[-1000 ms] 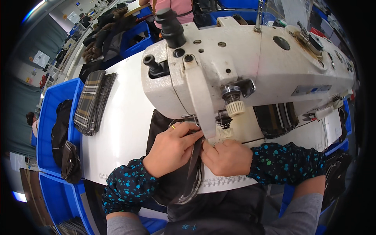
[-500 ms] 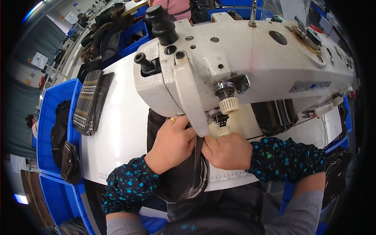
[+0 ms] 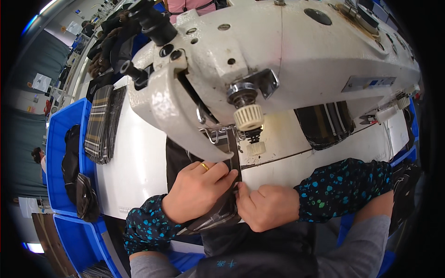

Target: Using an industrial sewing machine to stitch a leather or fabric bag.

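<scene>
A white sewing machine (image 3: 204, 51) arches over dark fabric (image 3: 175, 155) with a metal-toothed zipper (image 3: 230, 147) along it. The zipper's upper end runs under the machine's needle area, partly hidden by the curved white lever. My left hand (image 3: 199, 189) lies just below that lever, fingers bent together and closed on the fabric beside the zipper. Opposite it, my right hand (image 3: 268, 204) pinches the right edge of the same piece between thumb and curled fingers. Below my left hand, the rest of the zipper (image 3: 211, 221) curves over the fabric near the table's front edge.
Stacked plaid pieces (image 3: 99, 125) lie on the white table (image 3: 134, 167) at the left, and more plaid pieces (image 3: 324, 123) sit under the machine arm. Blue bins (image 3: 55, 171) with dark cloth stand along the left. Small red-handled snips (image 3: 368, 119) rest at the right. A person in pink (image 3: 191, 5) sits beyond.
Both hands have moved down toward me, away from the needle area, and the zipper there has come into view. My view has moved closer to the machine, which appears larger and further left.
</scene>
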The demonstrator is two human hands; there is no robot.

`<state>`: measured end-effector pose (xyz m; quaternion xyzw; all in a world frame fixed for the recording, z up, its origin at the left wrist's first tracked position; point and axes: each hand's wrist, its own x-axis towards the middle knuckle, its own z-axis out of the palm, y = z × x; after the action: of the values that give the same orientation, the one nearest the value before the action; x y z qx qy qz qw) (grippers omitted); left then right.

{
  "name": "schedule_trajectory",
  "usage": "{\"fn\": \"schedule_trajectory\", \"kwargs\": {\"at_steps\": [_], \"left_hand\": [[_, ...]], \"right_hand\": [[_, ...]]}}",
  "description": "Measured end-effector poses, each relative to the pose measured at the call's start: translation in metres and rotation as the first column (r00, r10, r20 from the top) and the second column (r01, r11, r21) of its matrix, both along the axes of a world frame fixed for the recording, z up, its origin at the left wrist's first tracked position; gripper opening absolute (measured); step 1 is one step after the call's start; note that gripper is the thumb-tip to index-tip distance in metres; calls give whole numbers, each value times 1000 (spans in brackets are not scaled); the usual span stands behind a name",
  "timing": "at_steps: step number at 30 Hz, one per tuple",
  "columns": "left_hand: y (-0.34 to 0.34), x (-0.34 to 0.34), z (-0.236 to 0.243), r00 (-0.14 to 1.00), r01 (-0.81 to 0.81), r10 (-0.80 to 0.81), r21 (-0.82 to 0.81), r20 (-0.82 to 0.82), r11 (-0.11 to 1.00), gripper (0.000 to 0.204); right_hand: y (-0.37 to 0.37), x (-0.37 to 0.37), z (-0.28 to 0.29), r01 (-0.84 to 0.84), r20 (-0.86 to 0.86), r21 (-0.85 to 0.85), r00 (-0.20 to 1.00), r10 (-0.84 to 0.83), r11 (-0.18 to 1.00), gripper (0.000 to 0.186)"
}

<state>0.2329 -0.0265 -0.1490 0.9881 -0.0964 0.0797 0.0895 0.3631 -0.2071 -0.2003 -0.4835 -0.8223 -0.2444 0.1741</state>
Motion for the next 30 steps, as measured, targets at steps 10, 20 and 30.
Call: {"fn": "schedule_trajectory", "kwargs": {"at_steps": [10,20,30], "left_hand": [[5,3,-4,998,52,-49,-56,43,997,28],[16,14,-13,998,49,-43,-168,37,985,22],[44,37,-15,1000,-12,14,-210,5,978,18]], "right_hand": [[2,0,1,-47,-5,-6,999,47,999,28],[5,3,-1,-31,-4,-31,1000,31,999,29],[28,22,-8,77,-9,13,997,-77,997,24]]}}
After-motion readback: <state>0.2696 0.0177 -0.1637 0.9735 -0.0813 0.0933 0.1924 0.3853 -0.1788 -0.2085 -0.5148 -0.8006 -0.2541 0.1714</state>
